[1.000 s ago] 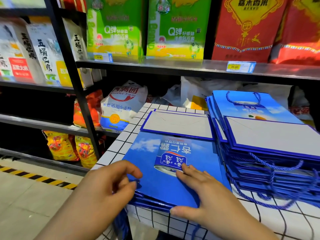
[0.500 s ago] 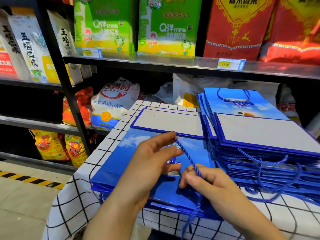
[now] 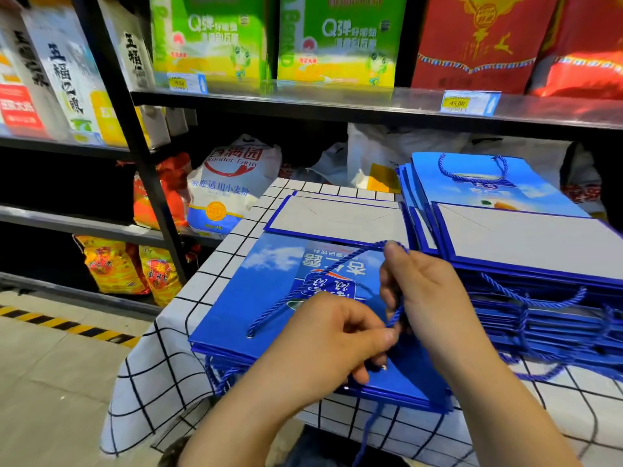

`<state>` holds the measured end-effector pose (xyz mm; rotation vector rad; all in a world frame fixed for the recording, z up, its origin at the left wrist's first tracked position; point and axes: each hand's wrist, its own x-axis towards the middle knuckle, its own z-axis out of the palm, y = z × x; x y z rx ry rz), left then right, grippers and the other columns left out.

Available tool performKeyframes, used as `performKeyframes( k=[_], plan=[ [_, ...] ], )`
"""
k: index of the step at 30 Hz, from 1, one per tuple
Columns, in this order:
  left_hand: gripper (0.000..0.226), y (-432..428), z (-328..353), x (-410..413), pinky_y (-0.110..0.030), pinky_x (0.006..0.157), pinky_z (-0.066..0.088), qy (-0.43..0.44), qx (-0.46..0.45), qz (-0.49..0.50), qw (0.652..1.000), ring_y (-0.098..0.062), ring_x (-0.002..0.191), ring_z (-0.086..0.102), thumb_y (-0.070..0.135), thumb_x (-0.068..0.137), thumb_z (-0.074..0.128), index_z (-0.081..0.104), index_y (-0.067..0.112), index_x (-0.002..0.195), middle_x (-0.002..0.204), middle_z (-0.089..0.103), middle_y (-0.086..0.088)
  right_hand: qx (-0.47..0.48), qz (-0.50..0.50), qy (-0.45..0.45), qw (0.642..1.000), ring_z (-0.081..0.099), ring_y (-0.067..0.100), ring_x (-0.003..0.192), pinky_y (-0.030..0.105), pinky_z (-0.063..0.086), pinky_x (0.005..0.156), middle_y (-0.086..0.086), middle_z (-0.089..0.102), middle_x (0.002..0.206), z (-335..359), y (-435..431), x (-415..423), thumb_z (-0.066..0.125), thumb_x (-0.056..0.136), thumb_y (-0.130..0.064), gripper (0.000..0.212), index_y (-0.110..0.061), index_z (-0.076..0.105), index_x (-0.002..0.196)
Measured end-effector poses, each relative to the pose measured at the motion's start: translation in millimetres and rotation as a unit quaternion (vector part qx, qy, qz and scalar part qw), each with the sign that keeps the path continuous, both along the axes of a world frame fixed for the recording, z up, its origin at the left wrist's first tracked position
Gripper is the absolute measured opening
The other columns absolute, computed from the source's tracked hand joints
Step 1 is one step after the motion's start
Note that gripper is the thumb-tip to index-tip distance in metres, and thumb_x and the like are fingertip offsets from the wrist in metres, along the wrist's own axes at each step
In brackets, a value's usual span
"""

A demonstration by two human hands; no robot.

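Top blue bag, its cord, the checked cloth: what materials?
The blue bag looks like coated paper: smooth, slight sheen, crisp flat edges. The cord is twisted rope, probably synthetic; spiral strands show. The checked cloth seems woven fabric, matte, draping in soft folds.

Was lit brightly from overhead, threw pale glare along the metal shelf edge [image 3: 337,107], left the lower shelf bays [image 3: 50,183] in deep shadow, smeared the green boxes [image 3: 209,38] and the price tag [image 3: 468,102] with motion blur, slanted the shelf post [image 3: 124,129], and showed the blue paper bag [image 3: 269,298] sharpest.
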<state>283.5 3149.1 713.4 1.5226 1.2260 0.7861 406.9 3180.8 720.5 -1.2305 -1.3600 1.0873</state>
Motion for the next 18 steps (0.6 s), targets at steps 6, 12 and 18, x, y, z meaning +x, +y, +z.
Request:
performKeyframes(
  k=[6,12,18],
  plan=[
    [0.017,-3,-7,-1,-0.028,0.065,0.051,0.147,0.131,0.040,0.980,-0.014,0.065,0.062,0.022,0.084,0.062,0.058,0.015,0.069,0.066,0.064,-0.002,-0.024,0.045,-0.064,0.997,0.046,0.004,0.037,0.013,0.034,0.038,-0.004,0.055,0.046,-5,-18,19,0.069,0.076,-0.014,0.005,-0.011,0.067,0.078],
    [0.017,-8,-5,2,-0.013,0.067,0.043,0.116,0.206,0.088,0.968,0.002,0.073,0.055,0.022,0.083,0.063,0.067,0.036,0.093,0.076,0.064,0.015,0.079,0.004,-0.073,0.994,0.061,0.013,0.053,0.015,0.045,0.050,-0.006,0.068,0.070,-18,-37,26,0.076,0.071,-0.009,0.039,-0.040,0.064,0.090],
    [0.028,-15,-3,3,-0.019,0.065,0.043,0.121,0.204,0.062,0.969,0.002,0.069,0.053,0.024,0.080,0.066,0.043,0.039,0.087,0.086,0.059,0.024,0.062,0.030,-0.023,0.997,0.055,0.007,0.043,0.014,0.042,0.045,0.000,0.062,0.050,-26,-35,30,0.067,0.076,-0.002,0.022,-0.019,0.072,0.063]
  ],
)
